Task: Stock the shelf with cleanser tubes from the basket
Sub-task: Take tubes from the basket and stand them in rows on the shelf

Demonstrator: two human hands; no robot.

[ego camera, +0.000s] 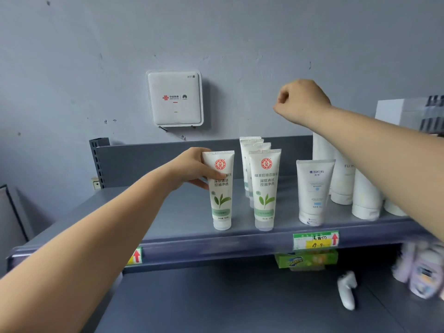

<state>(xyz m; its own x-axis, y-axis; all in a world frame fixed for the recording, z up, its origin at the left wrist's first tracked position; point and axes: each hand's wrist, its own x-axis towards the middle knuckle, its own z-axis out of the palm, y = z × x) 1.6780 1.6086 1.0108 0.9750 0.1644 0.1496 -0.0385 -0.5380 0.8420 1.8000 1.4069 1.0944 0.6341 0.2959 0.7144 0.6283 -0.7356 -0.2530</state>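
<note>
Several green-leaf cleanser tubes (264, 188) already upright on shelf (182, 212), another tube (222, 191) gripped in left hand (192, 169); right hand (302, 102) fisted, empty; basket unseen.

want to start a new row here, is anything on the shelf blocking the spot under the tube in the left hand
Nothing visible does. The tube in the left hand already stands cap-down on bare shelf, left of the green-leaf row.
</note>
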